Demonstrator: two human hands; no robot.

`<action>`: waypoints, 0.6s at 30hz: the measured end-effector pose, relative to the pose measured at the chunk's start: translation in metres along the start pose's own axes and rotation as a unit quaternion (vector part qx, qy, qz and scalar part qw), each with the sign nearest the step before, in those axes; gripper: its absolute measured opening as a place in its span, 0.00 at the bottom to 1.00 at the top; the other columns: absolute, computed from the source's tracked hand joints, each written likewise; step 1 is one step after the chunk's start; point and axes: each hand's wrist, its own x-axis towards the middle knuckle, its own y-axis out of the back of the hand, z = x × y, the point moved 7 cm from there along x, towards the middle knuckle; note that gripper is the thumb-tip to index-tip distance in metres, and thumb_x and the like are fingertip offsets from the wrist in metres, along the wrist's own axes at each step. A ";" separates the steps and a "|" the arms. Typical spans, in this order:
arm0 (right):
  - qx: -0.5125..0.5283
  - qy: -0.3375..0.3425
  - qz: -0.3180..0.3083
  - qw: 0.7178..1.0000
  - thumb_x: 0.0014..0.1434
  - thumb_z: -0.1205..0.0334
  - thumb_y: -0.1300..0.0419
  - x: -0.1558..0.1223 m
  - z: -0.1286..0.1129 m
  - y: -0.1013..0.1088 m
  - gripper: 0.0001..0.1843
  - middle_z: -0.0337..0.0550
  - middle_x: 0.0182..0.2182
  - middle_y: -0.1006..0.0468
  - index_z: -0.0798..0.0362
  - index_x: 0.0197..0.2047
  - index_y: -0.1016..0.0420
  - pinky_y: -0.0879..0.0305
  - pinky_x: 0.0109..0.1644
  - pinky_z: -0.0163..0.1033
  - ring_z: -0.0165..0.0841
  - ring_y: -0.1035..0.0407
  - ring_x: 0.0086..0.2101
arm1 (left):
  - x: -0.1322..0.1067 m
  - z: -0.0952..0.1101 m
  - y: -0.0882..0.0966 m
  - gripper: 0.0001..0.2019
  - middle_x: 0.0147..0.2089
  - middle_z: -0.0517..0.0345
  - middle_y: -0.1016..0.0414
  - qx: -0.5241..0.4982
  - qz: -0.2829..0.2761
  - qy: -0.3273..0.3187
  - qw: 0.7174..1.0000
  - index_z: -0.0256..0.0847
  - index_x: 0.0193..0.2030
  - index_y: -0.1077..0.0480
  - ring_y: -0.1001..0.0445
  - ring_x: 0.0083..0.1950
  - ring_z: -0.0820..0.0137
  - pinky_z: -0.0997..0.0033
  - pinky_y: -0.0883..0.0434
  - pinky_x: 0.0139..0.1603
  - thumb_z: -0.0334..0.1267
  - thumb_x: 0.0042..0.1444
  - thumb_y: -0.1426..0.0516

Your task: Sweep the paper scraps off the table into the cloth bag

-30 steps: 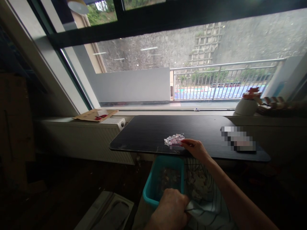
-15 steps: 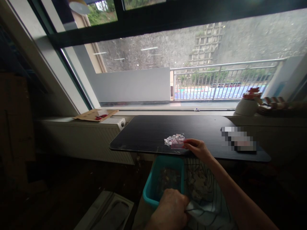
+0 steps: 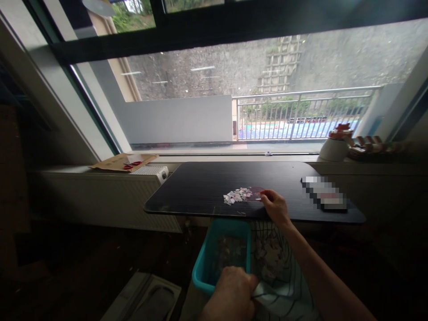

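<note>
Small white and pinkish paper scraps (image 3: 236,196) lie in a loose pile near the front edge of the dark table (image 3: 187,183). My right hand (image 3: 276,207) pinches a thin, see-through pinkish card (image 3: 254,193) at the pile's right side. Lower down, my left hand (image 3: 232,290) is closed on the edge of a striped cloth (image 3: 284,292) spread over my lap. More scraps (image 3: 270,254) rest in the cloth. Beside them stands a teal plastic bin (image 3: 199,272), with scraps dimly visible inside; my left hand covers part of its near rim.
A flat dark object (image 3: 324,194), partly pixelated, lies at the table's right. Red-handled scissors (image 3: 132,165) sit on brown paper (image 3: 110,162) above the radiator (image 3: 100,196). On the sill is a white pot (image 3: 333,148). An open pale box (image 3: 147,296) lies on the floor.
The pinkish card has shifted from the front of the scrap pile to its right side, and the pile looks more spread. My left hand still grips the cloth. The view has turned slightly right.
</note>
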 end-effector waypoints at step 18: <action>0.002 0.038 -0.087 0.996 0.50 0.57 0.43 -0.007 -0.014 -0.011 0.12 0.42 0.29 0.20 0.53 0.34 0.22 0.32 0.37 0.39 0.36 0.27 0.30 | 0.002 -0.001 -0.001 0.12 0.35 0.47 0.22 0.003 0.026 -0.006 1.000 0.39 0.35 0.23 0.24 0.38 0.55 0.67 0.30 0.37 0.38 0.47 0.46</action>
